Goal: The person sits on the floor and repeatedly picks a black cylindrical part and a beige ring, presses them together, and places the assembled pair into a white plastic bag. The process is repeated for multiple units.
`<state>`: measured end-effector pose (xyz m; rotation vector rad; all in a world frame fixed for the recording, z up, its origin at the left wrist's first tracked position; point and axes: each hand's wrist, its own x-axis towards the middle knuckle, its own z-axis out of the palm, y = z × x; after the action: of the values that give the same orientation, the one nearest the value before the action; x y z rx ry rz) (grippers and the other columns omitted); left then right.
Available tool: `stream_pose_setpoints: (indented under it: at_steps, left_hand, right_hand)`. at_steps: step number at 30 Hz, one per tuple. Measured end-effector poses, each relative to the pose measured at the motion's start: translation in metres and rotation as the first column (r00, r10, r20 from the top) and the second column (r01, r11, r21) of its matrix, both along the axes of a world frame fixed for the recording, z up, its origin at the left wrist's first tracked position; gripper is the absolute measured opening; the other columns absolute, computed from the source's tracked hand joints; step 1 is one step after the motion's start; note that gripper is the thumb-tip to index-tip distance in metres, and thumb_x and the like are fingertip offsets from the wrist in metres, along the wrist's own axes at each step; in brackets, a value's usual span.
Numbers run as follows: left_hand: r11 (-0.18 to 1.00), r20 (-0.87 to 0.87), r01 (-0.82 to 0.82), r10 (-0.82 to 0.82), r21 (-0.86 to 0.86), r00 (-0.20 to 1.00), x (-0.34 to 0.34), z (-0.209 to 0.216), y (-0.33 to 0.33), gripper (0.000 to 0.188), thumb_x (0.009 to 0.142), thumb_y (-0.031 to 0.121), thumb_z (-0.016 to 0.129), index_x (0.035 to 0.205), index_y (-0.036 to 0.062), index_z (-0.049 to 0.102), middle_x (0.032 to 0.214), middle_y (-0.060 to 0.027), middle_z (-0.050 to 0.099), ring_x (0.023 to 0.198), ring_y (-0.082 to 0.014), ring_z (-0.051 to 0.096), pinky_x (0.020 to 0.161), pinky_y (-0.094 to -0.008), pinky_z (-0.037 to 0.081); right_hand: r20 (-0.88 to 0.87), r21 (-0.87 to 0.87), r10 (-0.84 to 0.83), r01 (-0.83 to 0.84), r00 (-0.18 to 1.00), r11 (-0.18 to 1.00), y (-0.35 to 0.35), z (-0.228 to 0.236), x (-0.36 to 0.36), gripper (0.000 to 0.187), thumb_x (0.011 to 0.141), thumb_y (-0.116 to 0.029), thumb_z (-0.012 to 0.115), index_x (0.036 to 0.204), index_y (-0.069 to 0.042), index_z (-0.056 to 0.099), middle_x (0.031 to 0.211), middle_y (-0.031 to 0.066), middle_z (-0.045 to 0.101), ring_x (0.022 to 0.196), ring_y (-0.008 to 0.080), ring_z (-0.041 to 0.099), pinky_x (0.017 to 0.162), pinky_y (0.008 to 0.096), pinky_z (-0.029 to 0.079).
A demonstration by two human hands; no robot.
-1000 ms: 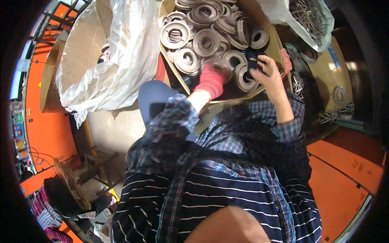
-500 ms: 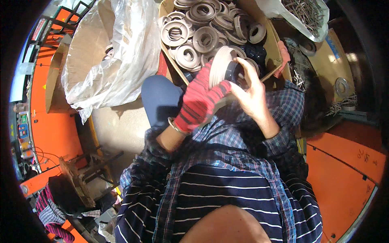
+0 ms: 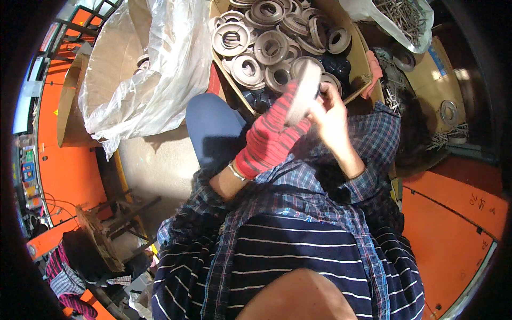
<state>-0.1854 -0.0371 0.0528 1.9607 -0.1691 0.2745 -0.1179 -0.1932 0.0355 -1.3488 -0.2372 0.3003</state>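
My left hand [image 3: 269, 141], in a red glove with dark stripes, grips a beige plastic ring [image 3: 305, 95]. The ring stands on edge, tilted, a little blurred by motion. Bare, my right hand [image 3: 332, 117] has its fingers curled close against the ring's right face. A sliver of something dark shows by those fingertips; most of it is hidden. Both hands are just above the near edge of a cardboard box [image 3: 362, 53], which holds many similar beige rings [image 3: 270, 49] and some black parts [image 3: 337, 68].
A clear plastic bag [image 3: 181, 69] lines a carton at the left. White sacking [image 3: 368, 10] with metal pins [image 3: 405, 21] lies at the back right. Orange panels [image 3: 453, 229] stand on both sides. A metal ring [image 3: 449, 113] lies on cardboard at the right.
The ring has turned more edge-on and shifted slightly right. The black piece seen at its right face is now mostly hidden, and my right fingers have curled in.
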Motion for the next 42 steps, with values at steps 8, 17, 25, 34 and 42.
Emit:
stream_pose_setpoints:
  at_steps: [8,17,25,34,42]
  left_hand:
    - [0.909,0.362,-0.087,-0.073,0.408,0.929,0.002,-0.021,0.018,0.042,0.079,0.007,0.074,0.120,0.0095,0.065,0.128,-0.0227,0.059,0.112,-0.0347,0.063,0.092,-0.0389,0.053]
    - [0.933,0.227,-0.115,0.037,0.342,0.973,-0.008,-0.013,0.004,0.033,0.083,0.009,0.071,0.116,0.0100,0.068,0.122,-0.0223,0.061,0.100,-0.0362,0.066,0.085,-0.0373,0.054]
    - [0.838,0.290,0.155,-0.346,0.523,0.892,-0.018,-0.034,0.006,0.061,0.088,0.015,0.063,0.144,0.0003,0.042,0.147,-0.0156,0.046,0.134,-0.0349,0.046,0.107,-0.0405,0.041]
    - [0.015,0.603,-0.632,0.283,0.775,0.746,-0.020,0.081,0.129,0.038,0.089,0.028,0.070,0.115,0.0028,0.060,0.094,-0.0097,0.067,0.084,-0.0201,0.063,0.079,-0.0336,0.051]
    - [0.436,0.342,-0.322,0.034,0.841,0.939,0.075,0.032,0.122,0.048,0.095,0.028,0.056,0.134,0.0019,0.052,0.121,-0.0204,0.064,0.115,-0.0300,0.059,0.106,-0.0468,0.038]
  right_hand:
    - [0.604,-0.518,0.139,0.254,0.785,0.817,-0.011,-0.006,0.004,0.072,0.070,-0.032,0.084,0.126,0.000,0.053,0.106,0.0197,0.065,0.093,0.0319,0.067,0.082,0.0378,0.054]
    - [0.510,-0.495,0.046,0.249,0.859,0.833,-0.004,-0.018,-0.005,0.054,0.076,-0.028,0.080,0.113,0.002,0.055,0.091,0.0153,0.065,0.080,0.0273,0.067,0.071,0.0360,0.054]
    - [-0.746,0.323,0.254,0.002,0.615,0.946,-0.014,-0.050,-0.033,0.068,0.097,-0.067,0.035,0.135,-0.012,0.049,0.091,0.0049,0.069,0.037,0.0117,0.047,0.029,0.0230,0.029]
    - [-0.334,-0.241,0.365,-0.453,0.869,0.858,0.001,-0.068,0.020,0.061,0.101,-0.054,0.045,0.087,0.001,0.068,0.069,0.0092,0.068,0.047,0.0154,0.057,0.047,0.0245,0.045]
    - [-0.194,-0.979,0.626,-0.113,0.755,-0.168,0.035,-0.118,0.107,0.033,0.088,-0.033,0.066,0.106,-0.006,0.073,0.109,0.0140,0.071,0.102,0.0302,0.068,0.081,0.0425,0.054]
